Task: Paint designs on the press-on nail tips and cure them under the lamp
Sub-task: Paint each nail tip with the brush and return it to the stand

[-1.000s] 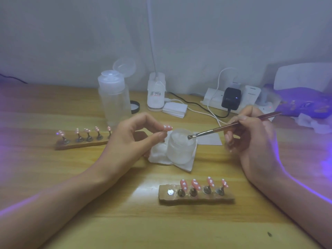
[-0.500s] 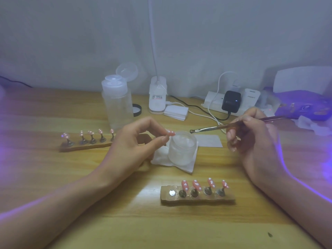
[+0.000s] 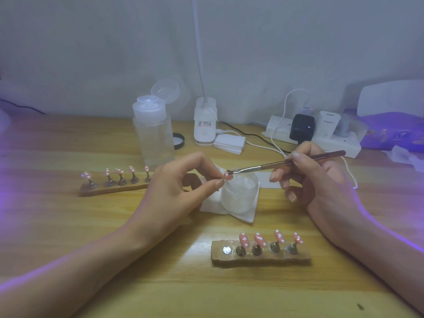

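Note:
My left hand [image 3: 183, 182] pinches a small pink nail tip [image 3: 227, 176] between thumb and forefinger above a frosted jar [image 3: 239, 195]. My right hand [image 3: 312, 177] grips a thin brush [image 3: 284, 162], and its bristle end touches the held tip. A wooden holder [image 3: 261, 258] near me carries several pink tips with white dots and has one bare metal spot at its left end. A second holder [image 3: 110, 187] with several pink tips lies at the left.
The jar stands on a white wipe [image 3: 243, 213]. Behind are an open pump bottle [image 3: 153, 131], a white lamp base [image 3: 205, 122], a pad stack [image 3: 229, 143], a power strip [image 3: 321, 136] with cables, and a purple-lit curing lamp [image 3: 392, 118] at the far right.
The brush tip lifted from the jar, then swung left and down onto the nail tip in my left hand. My left hand stayed over the jar.

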{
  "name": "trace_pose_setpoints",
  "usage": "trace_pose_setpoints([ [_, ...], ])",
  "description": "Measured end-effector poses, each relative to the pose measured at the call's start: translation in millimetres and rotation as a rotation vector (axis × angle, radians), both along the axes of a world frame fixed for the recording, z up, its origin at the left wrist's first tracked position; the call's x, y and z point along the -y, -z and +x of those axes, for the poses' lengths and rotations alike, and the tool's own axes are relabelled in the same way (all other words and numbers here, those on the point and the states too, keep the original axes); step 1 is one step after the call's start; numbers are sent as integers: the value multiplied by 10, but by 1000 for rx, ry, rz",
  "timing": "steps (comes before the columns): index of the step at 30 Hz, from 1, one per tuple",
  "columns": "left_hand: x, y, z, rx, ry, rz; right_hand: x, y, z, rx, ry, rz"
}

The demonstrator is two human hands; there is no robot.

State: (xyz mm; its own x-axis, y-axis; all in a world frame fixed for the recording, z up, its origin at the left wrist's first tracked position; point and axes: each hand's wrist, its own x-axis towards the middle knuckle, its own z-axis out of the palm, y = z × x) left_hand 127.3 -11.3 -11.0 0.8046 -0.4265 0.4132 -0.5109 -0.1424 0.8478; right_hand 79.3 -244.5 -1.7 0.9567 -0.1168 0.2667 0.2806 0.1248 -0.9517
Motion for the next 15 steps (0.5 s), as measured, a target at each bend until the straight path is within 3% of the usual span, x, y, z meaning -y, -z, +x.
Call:
trace_pose_setpoints([
  [15,-3,-21,-39,77,-31,53,26,5,11,33,43,17],
])
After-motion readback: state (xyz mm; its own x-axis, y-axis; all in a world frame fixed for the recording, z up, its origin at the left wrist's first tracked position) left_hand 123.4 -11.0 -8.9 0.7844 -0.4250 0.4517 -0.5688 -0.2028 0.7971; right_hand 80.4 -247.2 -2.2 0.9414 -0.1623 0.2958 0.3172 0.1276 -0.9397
